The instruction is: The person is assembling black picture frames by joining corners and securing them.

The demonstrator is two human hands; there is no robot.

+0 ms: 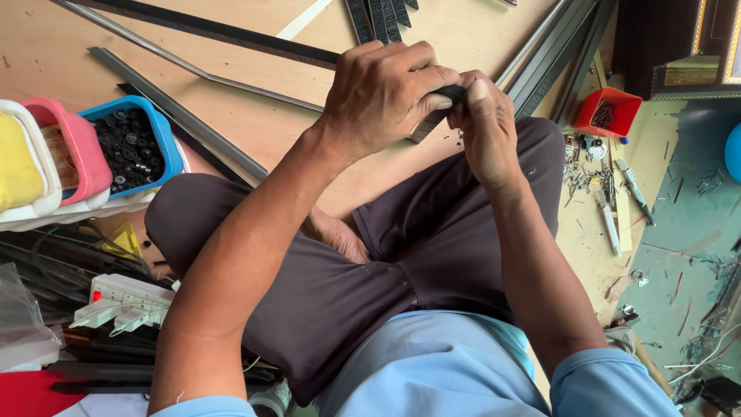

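Right now a small black part (pixel 450 94) is held up over the lap, above the crossed legs (pixel 432 224), and it is pinched between both hands. It is gripped by the left hand (pixel 382 96), whose fingers are curled tight over it, and it is pressed from the other side by the right hand (pixel 485 123), with the thumb laid on its end. A thin dark strip (pixel 426 123) is seen sticking down from under the left hand, touching the black part, so the two seem to be joined or pushed together at this point; how far in it sits cannot be told, as the joint is hidden by the fingers. Many more small black pieces are kept in a blue tub (pixel 166 143) well off to the side, and long metal strips (pixel 185 116) are laid on the wooden board (pixel 255 131), so much work is judged to be left
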